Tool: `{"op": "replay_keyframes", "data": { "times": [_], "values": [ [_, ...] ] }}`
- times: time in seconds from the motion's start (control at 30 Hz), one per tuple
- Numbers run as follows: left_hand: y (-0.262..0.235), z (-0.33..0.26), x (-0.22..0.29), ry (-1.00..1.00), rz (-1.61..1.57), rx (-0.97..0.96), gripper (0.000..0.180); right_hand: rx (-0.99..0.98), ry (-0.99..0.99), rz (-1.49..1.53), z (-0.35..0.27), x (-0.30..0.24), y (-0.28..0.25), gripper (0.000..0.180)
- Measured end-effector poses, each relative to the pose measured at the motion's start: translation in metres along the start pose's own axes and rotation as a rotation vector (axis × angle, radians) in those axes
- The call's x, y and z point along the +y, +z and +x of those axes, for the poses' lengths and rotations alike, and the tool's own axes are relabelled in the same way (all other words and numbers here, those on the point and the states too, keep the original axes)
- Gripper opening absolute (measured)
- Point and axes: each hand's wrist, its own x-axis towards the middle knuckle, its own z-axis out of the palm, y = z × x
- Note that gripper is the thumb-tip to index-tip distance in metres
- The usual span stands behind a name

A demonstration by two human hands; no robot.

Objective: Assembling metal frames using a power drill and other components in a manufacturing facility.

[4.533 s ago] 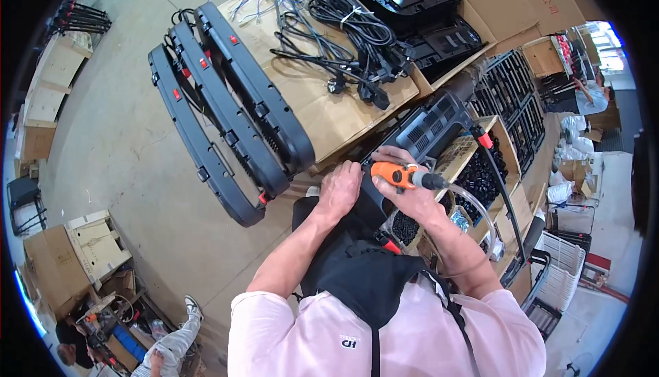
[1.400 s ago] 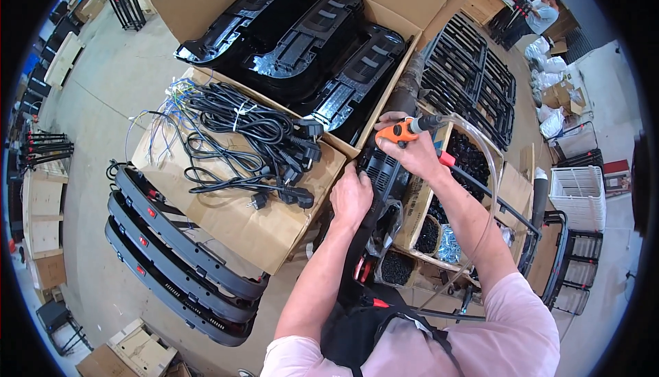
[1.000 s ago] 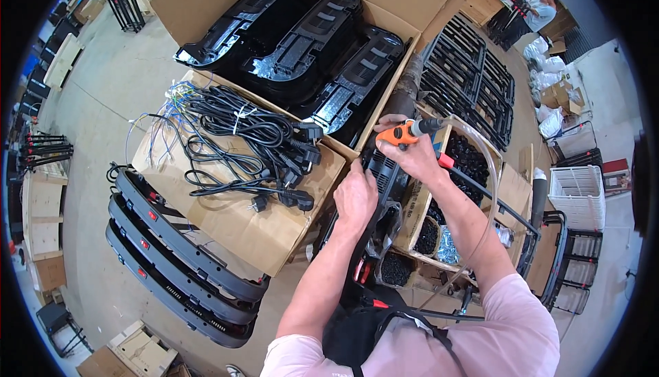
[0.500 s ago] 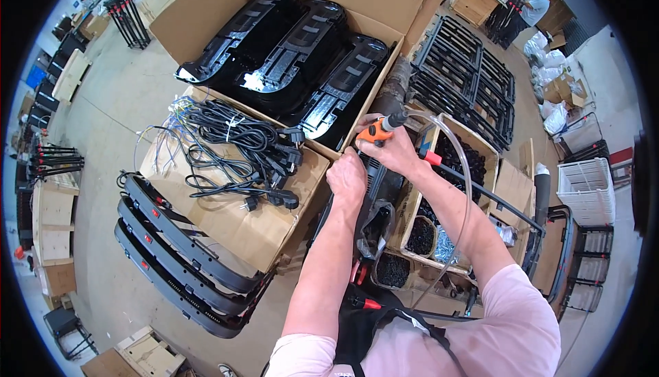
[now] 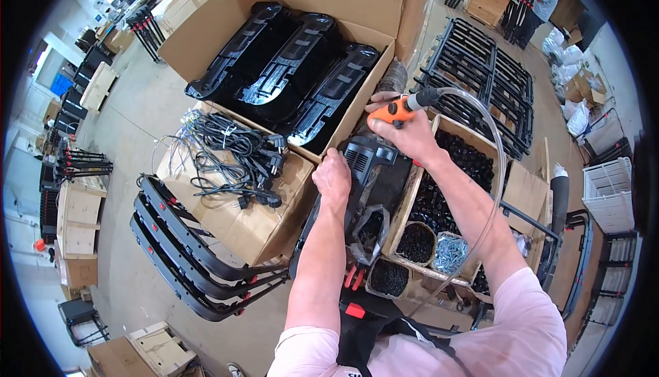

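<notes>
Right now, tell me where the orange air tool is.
In the head view the orange air tool is in the right hand, upper centre-right, above the black housing that the left hand steadies, beside the open cardboard box of black parts.

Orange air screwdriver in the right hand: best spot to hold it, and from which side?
Take the orange air screwdriver by its orange body, coming from above and behind, as the right hand does. The clear hose leaves its dark rear end, so a grip on the body keeps the hose free. The left hand steadies the black part.
</notes>
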Motion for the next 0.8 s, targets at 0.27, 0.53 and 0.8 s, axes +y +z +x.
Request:
{"op": "replay_keyframes", "data": {
  "times": [0.27,0.53,0.8],
  "values": [
    [-0.033,-0.01,0.015,-0.776,-1.735,-0.452,0.02,0.014,0.147,-0.023,-0.003,0.053,-0.029,0.05],
    [-0.011,0.025,0.025,-0.266,-1.025,-0.306,0.025,-0.051,0.135,-0.217,0.01,0.062,-0.008,0.049],
    [-0.022,0.05,0.054,0.054,-0.346,-0.485,0.032,-0.043,0.064,-0.27,0.013,0.069,-0.013,0.046]
  ]
}}
